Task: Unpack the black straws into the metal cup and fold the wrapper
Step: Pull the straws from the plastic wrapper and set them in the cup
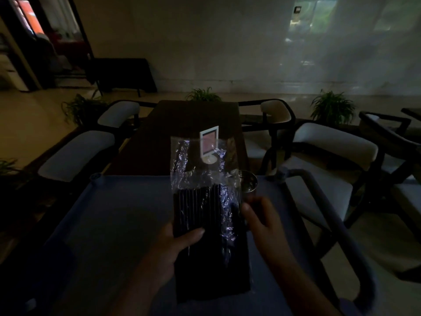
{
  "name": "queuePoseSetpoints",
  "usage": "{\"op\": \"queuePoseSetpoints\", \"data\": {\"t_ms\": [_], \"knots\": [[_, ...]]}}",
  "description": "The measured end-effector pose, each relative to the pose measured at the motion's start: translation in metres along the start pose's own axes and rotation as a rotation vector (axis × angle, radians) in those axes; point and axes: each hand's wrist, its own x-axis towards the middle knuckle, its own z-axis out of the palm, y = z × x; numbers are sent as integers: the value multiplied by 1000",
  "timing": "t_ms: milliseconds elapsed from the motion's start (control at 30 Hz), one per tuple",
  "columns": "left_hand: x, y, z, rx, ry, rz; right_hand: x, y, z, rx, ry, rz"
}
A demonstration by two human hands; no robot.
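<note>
Two hands raise wrapper, hiding metal cup.

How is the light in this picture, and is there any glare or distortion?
Head view: very dim, the hands and the black straws nearly merge with shadow; bright glare on the crinkled clear wrapper; haze near the window; wide-angle bending at the edges.

Very dim; window backlight, wrapper glare.
</note>
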Motion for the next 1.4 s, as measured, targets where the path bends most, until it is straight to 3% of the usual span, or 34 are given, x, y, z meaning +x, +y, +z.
{"op": "queuePoseSetpoints", "data": {"t_ms": [167, 333, 533, 733, 867, 1100, 1400], "knots": [[6, -1, 0, -59, -21, -29, -7, 12, 17, 235, -222, 252], [21, -4, -18, -67, -4, -77, -3, 22, 39, 180, -164, 330], [42, -2, -38, -113, -73, -94, 3, 25, 77, 287, -124, 426], [62, 1, -56, -175, -151, -130, 16, 26, 119, 351, -40, 444], [70, -2, -53, -138, -112, -115, 21, 27, 128, 374, 13, 454], [85, 6, -38, -61, -19, -44, 38, 27, 111, 400, 79, 436], [94, 5, -4, 23, -67, 22, 50, 29, 73, 441, 41, 410]]}}
